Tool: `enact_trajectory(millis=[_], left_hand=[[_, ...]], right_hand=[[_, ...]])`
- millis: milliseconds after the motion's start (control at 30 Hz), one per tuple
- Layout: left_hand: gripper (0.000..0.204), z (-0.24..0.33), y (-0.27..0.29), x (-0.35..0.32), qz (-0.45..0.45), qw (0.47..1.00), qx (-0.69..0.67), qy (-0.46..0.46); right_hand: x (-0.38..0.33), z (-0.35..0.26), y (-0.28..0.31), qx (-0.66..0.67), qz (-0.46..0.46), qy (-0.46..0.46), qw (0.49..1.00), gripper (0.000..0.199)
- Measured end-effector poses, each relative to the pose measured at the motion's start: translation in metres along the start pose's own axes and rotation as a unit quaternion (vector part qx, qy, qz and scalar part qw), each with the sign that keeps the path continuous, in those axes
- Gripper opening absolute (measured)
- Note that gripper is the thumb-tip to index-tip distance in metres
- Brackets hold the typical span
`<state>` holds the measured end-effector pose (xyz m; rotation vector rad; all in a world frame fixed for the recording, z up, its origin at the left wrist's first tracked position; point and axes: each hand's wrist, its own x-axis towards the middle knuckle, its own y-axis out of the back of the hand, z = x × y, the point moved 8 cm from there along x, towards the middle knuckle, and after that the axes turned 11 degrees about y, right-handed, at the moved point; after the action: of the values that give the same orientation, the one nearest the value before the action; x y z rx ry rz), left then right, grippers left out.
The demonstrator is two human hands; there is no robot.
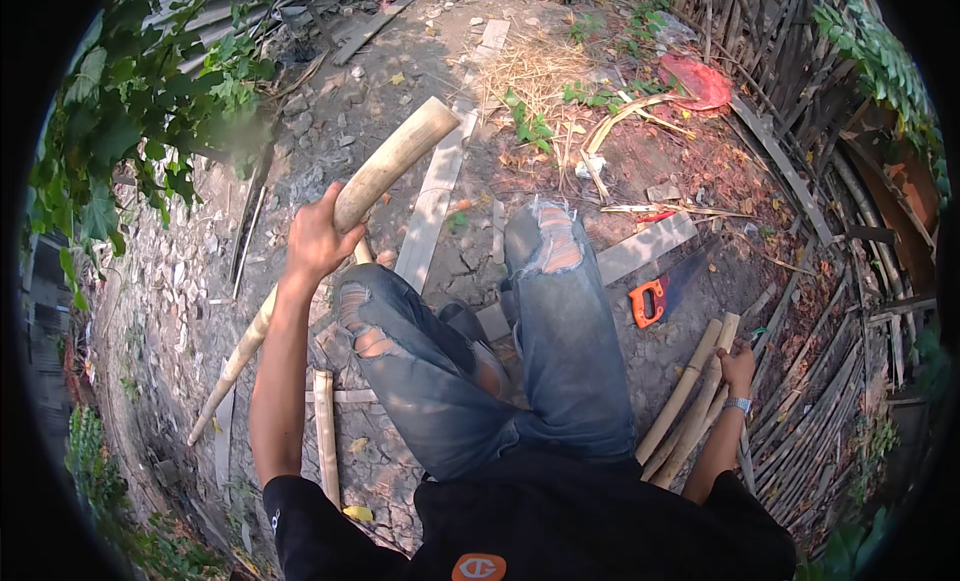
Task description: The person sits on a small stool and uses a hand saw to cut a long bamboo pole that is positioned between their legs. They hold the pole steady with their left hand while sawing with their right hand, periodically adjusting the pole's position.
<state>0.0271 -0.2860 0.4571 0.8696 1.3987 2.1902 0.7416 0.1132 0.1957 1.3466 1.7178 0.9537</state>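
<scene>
My left hand [318,231], raised over my left knee, is closed round a thick pale bamboo pole [396,166]. Its cut end points up and away to the right. A thinner bamboo length [235,366] slants down behind my left forearm; whether it joins the held pole is hidden. On my right, my right hand [738,369] is low beside several cut bamboo pieces [690,406], its fingers curled at their far ends. What those fingers grip is not clear; a small green thing shows just past them. Ahead of that hand lies a handsaw [650,303] with an orange handle and dark blade.
A short bamboo piece [326,431] lies left of my legs. Flat boards [435,206] rest on cracked soil. Thin sticks [815,421] are heaped at the right. Farther off are straw [535,76] and a red mesh bag [697,83]. Leafy branches [105,131] hang at upper left.
</scene>
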Motion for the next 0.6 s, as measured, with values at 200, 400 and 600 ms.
enact_trajectory(millis=[200, 400, 600], left_hand=[[0.070, 0.094, 0.008, 0.081, 0.009, 1.000, 0.015, -0.007], [0.061, 0.193, -0.082, 0.129, 0.021, 0.992, -0.016, -0.123], [0.088, 0.182, -0.176, 0.098, 0.033, 0.989, -0.129, -0.068]], right_hand=[[0.040, -0.334, -0.003, 0.354, -0.010, 0.311, 0.882, 0.052], [0.029, -0.581, -0.072, 0.726, -0.251, 0.254, 0.588, 0.074], [0.142, -0.560, -0.198, 0.710, -0.102, 0.065, 0.694, 0.052]])
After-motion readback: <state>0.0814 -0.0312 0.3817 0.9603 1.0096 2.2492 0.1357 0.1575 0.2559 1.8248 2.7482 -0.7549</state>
